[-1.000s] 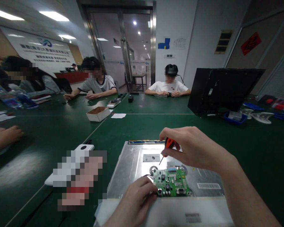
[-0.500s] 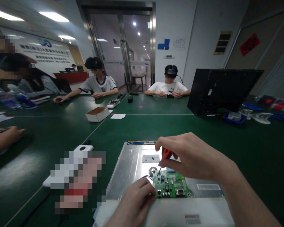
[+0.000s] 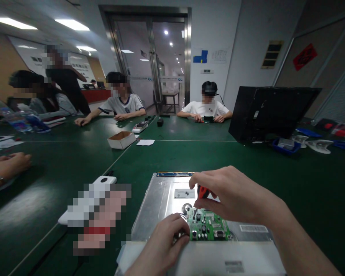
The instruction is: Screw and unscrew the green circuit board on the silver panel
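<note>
The left hand [image 3: 169,234] curls at the left edge of a green circuit board [image 3: 211,227] on a silver panel [image 3: 153,205], whether gripping it I cannot tell, while the right hand [image 3: 232,191] grips a red-and-black screwdriver [image 3: 202,192] tip-down over the board's upper left, a black casing [image 3: 271,111] standing beyond.

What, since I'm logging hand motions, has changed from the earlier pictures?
Still holding the screwdriver, the right hand has lowered the tip over the green circuit board. A standing person in dark clothes has come into view at back left. The left hand stays at the board's left edge.
</note>
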Demonstrator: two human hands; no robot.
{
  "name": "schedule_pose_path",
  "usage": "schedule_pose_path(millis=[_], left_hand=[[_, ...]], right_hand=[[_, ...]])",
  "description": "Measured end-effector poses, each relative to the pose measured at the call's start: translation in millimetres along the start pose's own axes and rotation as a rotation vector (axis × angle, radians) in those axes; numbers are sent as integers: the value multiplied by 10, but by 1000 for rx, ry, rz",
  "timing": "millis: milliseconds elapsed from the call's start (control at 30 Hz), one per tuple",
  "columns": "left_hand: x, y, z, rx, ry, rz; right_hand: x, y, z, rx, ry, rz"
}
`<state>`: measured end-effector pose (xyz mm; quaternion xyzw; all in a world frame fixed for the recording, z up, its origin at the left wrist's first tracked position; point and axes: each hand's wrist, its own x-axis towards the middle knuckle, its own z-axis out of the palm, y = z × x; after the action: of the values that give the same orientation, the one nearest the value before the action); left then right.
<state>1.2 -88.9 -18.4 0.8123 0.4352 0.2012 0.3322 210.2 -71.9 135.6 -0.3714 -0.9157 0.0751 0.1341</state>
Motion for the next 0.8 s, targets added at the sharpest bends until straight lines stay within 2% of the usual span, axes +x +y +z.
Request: schedule_pose_path(millis=[133,300,567,800], left_hand=[[26,-3,-20,12,-16,-13],[31,-18,-20,8,-20,-5],[-1,-66,45,-24,40,43],[5,-99,74,-20,64,59]], right_hand=[[-9,-23,26,-17,-3,-11],[4,-36,68,27,-66,-30],[42,-67,128,111,-146,-107],[97,-79,201,95,-161,-94]])
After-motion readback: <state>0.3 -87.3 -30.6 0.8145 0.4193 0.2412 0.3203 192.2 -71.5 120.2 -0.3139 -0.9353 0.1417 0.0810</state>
